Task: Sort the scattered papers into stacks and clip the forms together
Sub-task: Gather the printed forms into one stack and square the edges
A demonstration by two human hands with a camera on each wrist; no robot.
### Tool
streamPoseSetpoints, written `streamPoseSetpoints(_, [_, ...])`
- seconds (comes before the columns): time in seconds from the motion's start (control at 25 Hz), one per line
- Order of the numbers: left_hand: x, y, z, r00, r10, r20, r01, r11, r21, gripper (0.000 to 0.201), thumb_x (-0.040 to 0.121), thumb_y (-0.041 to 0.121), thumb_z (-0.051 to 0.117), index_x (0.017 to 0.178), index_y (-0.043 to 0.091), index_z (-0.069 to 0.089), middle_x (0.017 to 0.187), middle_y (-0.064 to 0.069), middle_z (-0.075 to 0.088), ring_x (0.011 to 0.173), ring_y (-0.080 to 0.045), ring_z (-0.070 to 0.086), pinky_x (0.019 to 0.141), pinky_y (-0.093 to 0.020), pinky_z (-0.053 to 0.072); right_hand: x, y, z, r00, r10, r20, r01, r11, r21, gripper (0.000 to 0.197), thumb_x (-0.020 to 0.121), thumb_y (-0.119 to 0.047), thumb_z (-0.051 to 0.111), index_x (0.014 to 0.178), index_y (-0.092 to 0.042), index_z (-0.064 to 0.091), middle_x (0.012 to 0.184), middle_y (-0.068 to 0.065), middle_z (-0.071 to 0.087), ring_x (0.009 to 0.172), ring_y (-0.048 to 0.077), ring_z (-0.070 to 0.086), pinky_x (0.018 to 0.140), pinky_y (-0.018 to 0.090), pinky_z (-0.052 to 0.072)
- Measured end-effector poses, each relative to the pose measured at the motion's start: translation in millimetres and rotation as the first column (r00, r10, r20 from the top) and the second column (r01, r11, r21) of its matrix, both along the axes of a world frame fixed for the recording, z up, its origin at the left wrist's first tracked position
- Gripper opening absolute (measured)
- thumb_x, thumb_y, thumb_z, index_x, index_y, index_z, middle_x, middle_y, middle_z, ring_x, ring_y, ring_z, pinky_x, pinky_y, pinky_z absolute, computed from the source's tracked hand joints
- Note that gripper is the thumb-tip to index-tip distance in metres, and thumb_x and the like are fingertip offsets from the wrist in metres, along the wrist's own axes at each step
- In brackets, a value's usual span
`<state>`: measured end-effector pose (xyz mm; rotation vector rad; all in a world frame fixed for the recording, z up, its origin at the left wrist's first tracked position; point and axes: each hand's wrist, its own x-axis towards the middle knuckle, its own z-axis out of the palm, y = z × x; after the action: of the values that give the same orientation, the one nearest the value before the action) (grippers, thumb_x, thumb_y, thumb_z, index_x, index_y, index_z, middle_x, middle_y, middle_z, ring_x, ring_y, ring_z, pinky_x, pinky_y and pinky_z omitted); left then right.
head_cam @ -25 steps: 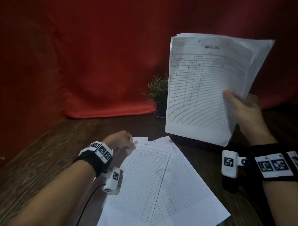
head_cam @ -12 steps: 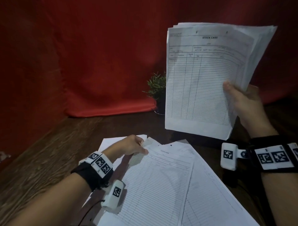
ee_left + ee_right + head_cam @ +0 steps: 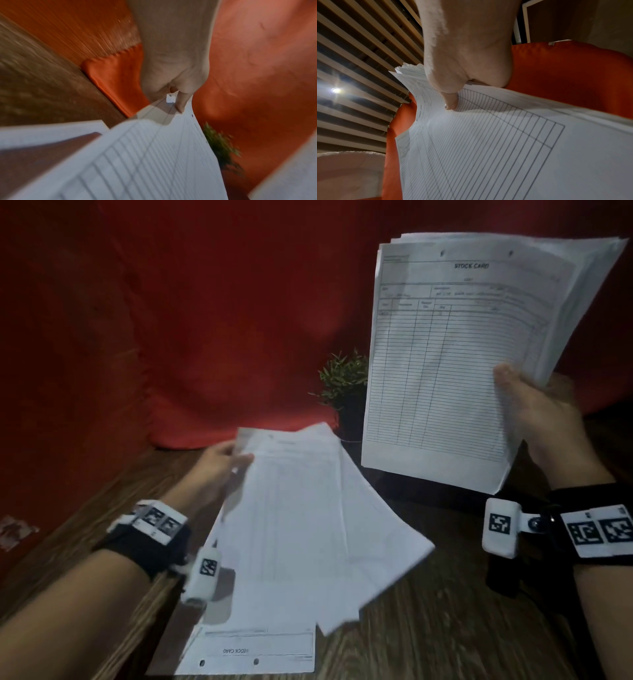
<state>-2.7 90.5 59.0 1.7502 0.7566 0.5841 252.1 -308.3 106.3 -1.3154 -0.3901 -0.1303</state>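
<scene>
My right hand (image 3: 527,402) holds a thick stack of stock card forms (image 3: 455,354) upright above the table's right side, thumb on the front sheet; in the right wrist view the thumb (image 3: 452,101) presses on the stack (image 3: 488,148). My left hand (image 3: 229,460) pinches the far left corner of a few ruled sheets (image 3: 301,515), lifted and blurred with motion. The left wrist view shows my fingers (image 3: 180,102) pinching that corner of the sheets (image 3: 145,162). One more form (image 3: 253,648) lies flat on the table at the near edge, printed upside down to me.
A small potted plant (image 3: 342,385) stands at the back, between the two bunches of paper. A red cloth (image 3: 205,320) hangs behind the wooden table (image 3: 445,628). Something dark (image 3: 428,487) lies under the held stack.
My left hand has taken hold of the loose sheets' far corner and raised them off the table, leaving one form flat below. The right hand's stack has stayed up, nearly still.
</scene>
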Motion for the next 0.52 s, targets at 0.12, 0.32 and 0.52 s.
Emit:
streamPoseSetpoints(0.12, [-17.6, 44.4, 32.1, 0.998, 0.048, 0.032, -0.048, 0.999, -0.001, 0.019, 0.100, 0.000, 0.069, 0.118, 0.000, 0.076, 0.109, -0.021, 0.078, 0.083, -0.025, 0.073, 0.085, -0.042, 0.057, 0.8, 0.8, -1.0, 1.000, 0.014, 0.016, -0.014, 1.000, 0.006, 0.060, 0.085, -0.055, 0.079, 0.130, -0.017, 0.070, 0.119, -0.001, 0.077, 0.107, 0.010, 0.075, 0.090, 0.030, 0.061])
streamPoseSetpoints(0.32, [-4.6, 57.3, 101.2, 0.803, -0.197, -0.563, 0.450, 0.820, 0.354, 0.008, 0.099, 0.001, 0.072, 0.094, 0.006, 0.076, 0.077, -0.004, 0.069, 0.069, -0.018, 0.065, 0.053, -0.019, 0.053, -0.5, 9.2, -4.9, 0.995, 0.024, 0.092, -0.023, 1.000, -0.018, 0.048, 0.092, -0.046, 0.077, 0.127, -0.014, 0.073, 0.115, -0.004, 0.077, 0.107, 0.006, 0.074, 0.096, 0.029, 0.059])
streamPoseSetpoints(0.52, [41.6, -43.4, 47.5, 0.360, -0.191, -0.913, 0.889, 0.368, 0.274, 0.034, 0.098, 0.004, 0.062, 0.126, 0.020, 0.072, 0.113, -0.001, 0.075, 0.104, -0.024, 0.070, 0.081, -0.033, 0.054, -3.6, 14.2, -10.1, 0.976, 0.075, 0.205, -0.054, 0.993, -0.106, 0.009, 0.097, -0.035, 0.073, 0.104, -0.030, 0.078, 0.102, -0.022, 0.078, 0.112, 0.008, 0.073, 0.101, 0.030, 0.056])
